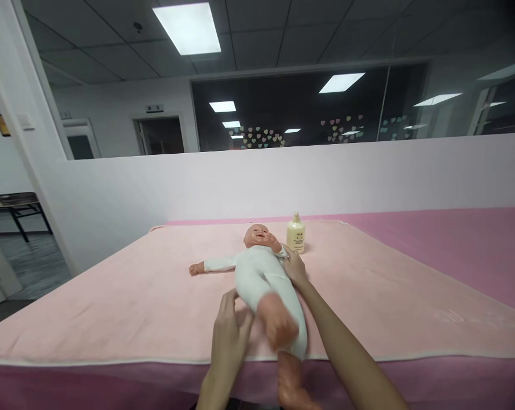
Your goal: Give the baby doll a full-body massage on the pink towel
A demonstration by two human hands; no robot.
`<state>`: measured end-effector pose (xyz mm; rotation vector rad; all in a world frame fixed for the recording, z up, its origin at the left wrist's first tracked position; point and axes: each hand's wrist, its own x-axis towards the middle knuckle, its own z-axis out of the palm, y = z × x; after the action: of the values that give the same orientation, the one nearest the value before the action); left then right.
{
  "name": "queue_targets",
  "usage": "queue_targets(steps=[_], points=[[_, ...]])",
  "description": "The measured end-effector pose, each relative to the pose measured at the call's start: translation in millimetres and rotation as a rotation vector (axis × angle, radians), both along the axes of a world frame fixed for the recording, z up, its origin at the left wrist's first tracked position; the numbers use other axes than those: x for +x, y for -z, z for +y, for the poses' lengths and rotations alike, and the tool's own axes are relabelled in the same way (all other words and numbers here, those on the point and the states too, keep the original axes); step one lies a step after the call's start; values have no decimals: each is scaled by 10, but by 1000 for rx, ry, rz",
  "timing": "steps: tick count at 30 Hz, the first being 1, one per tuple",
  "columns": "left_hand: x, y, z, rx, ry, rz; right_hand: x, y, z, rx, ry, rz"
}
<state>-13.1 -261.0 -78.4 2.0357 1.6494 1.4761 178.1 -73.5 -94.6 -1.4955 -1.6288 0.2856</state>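
A baby doll point(257, 273) in a white bodysuit lies on its back on the pink blanket point(155, 307), head at the far end. One of its arms stretches out to the left; the other is bent up by its face. My right hand point(295, 266) is at the doll's right-side sleeve, its fingers closed about the bent arm and partly hidden. Beside the doll's hip, on the left, is my left hand point(231, 330), with thumb and fingers apart. One doll foot point(278, 322) is raised and blurred, while the other leg hangs over the near edge.
A pale yellow pump bottle point(296, 234) stands just beyond my right hand. The blanket covers a pink padded surface point(474, 245) that backs onto a low white wall point(325, 176) with glass above. Off to the left, a dark-legged table point(18, 210) stands past an opening.
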Motion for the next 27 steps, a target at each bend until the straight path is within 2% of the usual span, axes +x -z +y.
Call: queue_targets(steps=[3,7,9,11,14,18,20,23,25,27], points=[[205,-40,-164,180,13,104,-25,-9,-16,-45,3,21],[415,-223,-251,445,85,186,-27,-22,-41,-51,0,26],[419,-298,-278,622,33,180,-19,-21,-42,-44,-13,38],[363,-345,-319,712,-72,187,-20,-17,-39,-35,-31,61],[238,-384,-406,660,-179,133,-49,-19,-48,18,-14,166],[104,-468,-476,589,-239,-65,-89,-71,-101,57,112,276],[61,-525,-445,565,-206,-57,-89,-108,-132,4,98,137],[23,-543,-295,460,-91,70,-65,-140,-162,-67,-33,-166],[10,-480,-154,371,-97,101,-46,-139,-171,-99,-62,-238],[-5,-385,-25,300,-97,77,-34,-126,-174,-114,-44,-214]])
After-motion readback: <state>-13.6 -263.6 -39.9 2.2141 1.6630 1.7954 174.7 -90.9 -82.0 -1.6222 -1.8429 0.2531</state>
